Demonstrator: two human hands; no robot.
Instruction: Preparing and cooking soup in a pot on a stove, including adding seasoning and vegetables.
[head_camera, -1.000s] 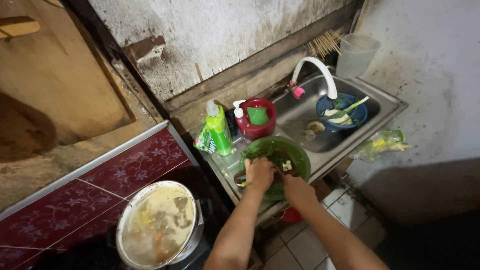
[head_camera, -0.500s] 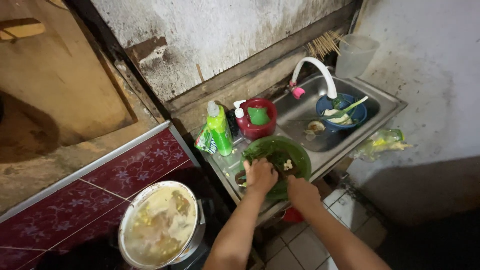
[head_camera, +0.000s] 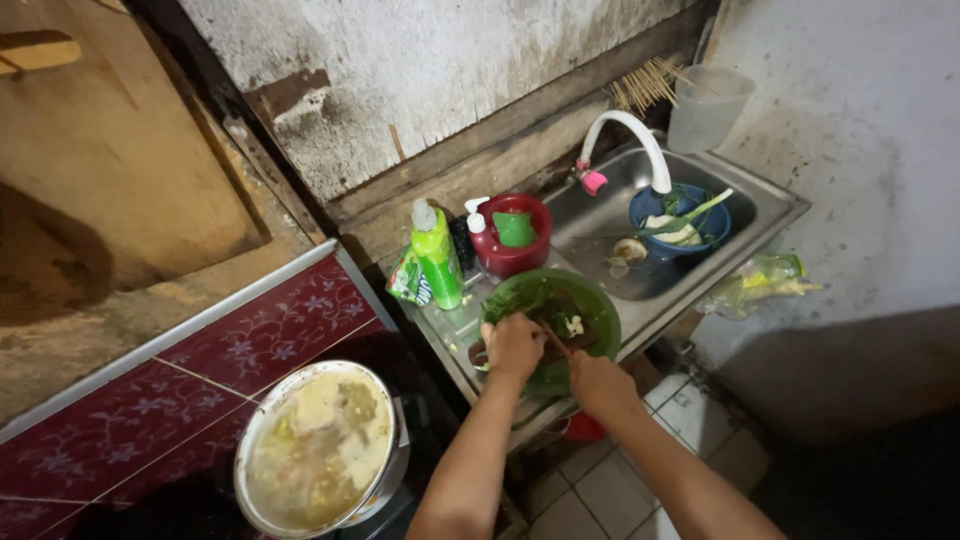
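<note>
Green plastic bowl (head_camera: 560, 300) of leafy greens on the drainboard at the near edge of the steel sink (head_camera: 770, 205), just beside the basin. Left hand (head_camera: 514, 345) curled over the bowl's near rim, fingers closed on what looks like a bunch of leaves. Right hand (head_camera: 598, 385) at the front edge, gripping a dark handle, apparently a knife; fingers wrapped, blade hidden. Seemingly mid-way through cutting or trimming greens. Next: steady pinning of the leaves, blade kept clear of the fingertips. Green soap bottle (head_camera: 437, 257) and red tub (head_camera: 513, 232) behind; pot of soup (head_camera: 318, 445) near left.
</note>
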